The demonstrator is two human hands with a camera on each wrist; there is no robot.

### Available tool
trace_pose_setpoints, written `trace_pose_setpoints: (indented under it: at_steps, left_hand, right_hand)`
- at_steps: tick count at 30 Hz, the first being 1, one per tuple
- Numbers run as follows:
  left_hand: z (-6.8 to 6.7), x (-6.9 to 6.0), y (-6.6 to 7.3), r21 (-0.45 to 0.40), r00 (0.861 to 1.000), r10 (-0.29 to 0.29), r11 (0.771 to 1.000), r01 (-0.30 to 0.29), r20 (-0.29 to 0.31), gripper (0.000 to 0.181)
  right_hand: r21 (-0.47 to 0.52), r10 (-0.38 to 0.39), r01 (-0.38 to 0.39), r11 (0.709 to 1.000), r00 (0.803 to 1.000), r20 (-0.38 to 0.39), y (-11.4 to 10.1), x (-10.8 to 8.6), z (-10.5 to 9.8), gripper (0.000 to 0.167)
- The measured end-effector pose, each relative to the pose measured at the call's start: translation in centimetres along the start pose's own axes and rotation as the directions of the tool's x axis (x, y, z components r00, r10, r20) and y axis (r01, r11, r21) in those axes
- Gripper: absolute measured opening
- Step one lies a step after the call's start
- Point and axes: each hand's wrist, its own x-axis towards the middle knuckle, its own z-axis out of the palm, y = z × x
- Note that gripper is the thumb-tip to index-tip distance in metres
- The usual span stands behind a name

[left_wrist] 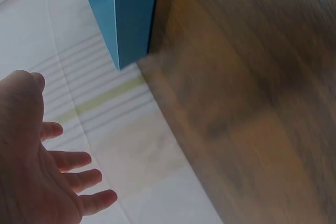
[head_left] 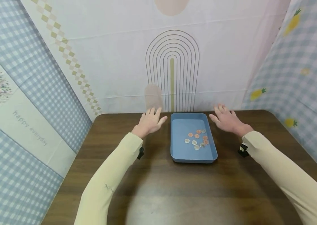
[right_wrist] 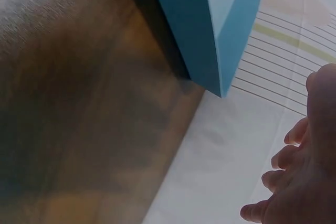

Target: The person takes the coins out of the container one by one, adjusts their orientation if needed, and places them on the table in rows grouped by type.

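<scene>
A blue rectangular tray [head_left: 181, 153] lies on the dark wooden table, its far edge near the back cloth. Several copper-coloured coins [head_left: 197, 136] and silver-coloured coins [head_left: 194, 142] are scattered over its right half. To the left of the tray, my left hand [head_left: 149, 122] is held with fingers spread and nothing in it. On the other side, my right hand [head_left: 226, 119] is likewise spread beside the far right corner, holding nothing. Both wrist views show a gap between each hand and the tray wall [left_wrist: 135, 19], whose other side [right_wrist: 194, 30] appears in the right wrist view.
A white cloth [head_left: 113, 68] with arch lines hangs behind the table [head_left: 153, 187]. Blue checked cloth [head_left: 20, 78] hangs at the left, and another checked cloth with pineapples [head_left: 296, 78] at the right. Each wrist carries a small black device [head_left: 140, 153].
</scene>
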Motion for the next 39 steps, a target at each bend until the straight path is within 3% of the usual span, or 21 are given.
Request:
trace_pose_setpoints:
  at_steps: [12, 20, 26, 32, 39]
  left_hand:
    - [1.7, 0.1, 3.7, -0.035, 0.998, 0.065, 0.997, -0.066, -0.020, 0.060]
    - [3.3, 0.2, 5.5, -0.025, 0.993, 0.119, 0.993, -0.119, -0.010, 0.051]
    - [4.4, 0.1, 7.0, -0.008, 0.983, 0.180, 0.984, -0.180, -0.023, 0.041]
    - [5.0, 0.3, 8.7, 0.031, 0.960, 0.275, 0.961, -0.274, -0.046, 0.031]
    - [5.3, 0.3, 9.7, -0.043, 0.965, 0.260, 0.965, -0.258, 0.042, 0.029]
  right_hand:
    - [0.008, 0.022, -0.022, 1.000, 1.000, 0.001, -0.4, -0.2, 2.6, 0.071]
    - [0.024, 0.016, -0.016, 1.000, 1.000, 0.021, -0.6, -0.2, 4.0, 0.065]
    - [0.037, 0.009, -0.010, 0.999, 1.000, 0.019, -0.5, -0.3, 5.1, 0.064]
    - [0.042, 0.013, -0.014, 0.999, 1.000, 0.016, -0.4, -0.1, 6.0, 0.062]
    - [0.077, -0.008, 0.008, 0.997, 1.000, 0.004, -0.6, 0.0, 6.9, 0.060]
